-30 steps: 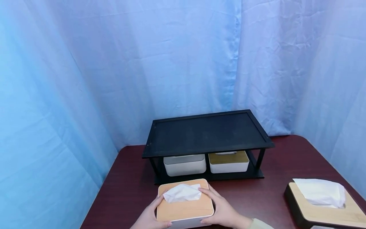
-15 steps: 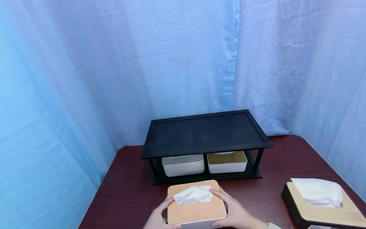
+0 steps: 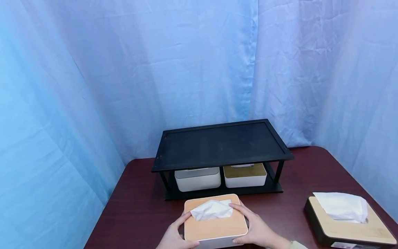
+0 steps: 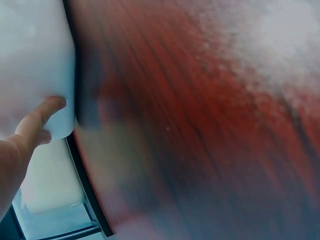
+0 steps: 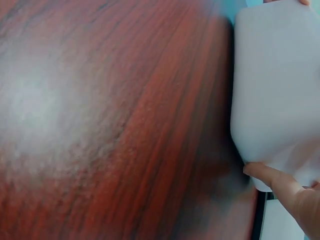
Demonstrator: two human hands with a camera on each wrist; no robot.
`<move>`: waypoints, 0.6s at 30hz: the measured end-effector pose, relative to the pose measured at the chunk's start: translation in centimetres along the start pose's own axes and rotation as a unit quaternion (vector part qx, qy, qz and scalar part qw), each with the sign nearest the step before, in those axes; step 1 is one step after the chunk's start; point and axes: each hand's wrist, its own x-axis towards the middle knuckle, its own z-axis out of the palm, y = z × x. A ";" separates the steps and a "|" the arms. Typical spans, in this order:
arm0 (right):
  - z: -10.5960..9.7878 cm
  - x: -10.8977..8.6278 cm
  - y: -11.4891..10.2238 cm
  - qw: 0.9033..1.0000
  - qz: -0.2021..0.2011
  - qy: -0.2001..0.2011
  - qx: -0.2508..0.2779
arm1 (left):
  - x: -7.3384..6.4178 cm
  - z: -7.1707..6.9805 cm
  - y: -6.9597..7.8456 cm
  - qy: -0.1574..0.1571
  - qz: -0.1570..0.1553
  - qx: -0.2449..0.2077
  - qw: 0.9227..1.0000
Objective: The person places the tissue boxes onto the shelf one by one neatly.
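Both hands, left (image 3: 174, 238) and right (image 3: 256, 231), are gripping the white tissue box (image 3: 215, 224) by its sides, fingers curled round it, just above the table (image 3: 140, 207), in front of the black shelf (image 3: 220, 145).

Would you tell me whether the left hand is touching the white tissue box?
Touching. The head view shows the left hand gripping the tissue box at its side; the left wrist view shows a fingertip on its white wall.

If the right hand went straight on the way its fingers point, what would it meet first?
Probably the lower shelf of the black rack, near the bamboo-lidded white box. The right hand, gripping the tissue box, points away from the person toward it, with bare table between; depth is uncertain.
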 end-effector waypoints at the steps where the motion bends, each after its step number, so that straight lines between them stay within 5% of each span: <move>1: -0.1 -0.1 -0.1 1.000 0.003 0.001 0.001 | 0.1 0.1 0.0 -0.001 0.001 -0.002 1.000; 9: -0.6 -0.4 -0.7 0.998 -0.053 0.032 -0.003 | 0.0 0.2 1.3 0.000 0.029 0.027 0.999; 18: -2.0 -0.1 -3.6 0.989 -0.124 0.077 -0.011 | -0.9 -0.4 5.7 0.021 0.132 0.104 0.986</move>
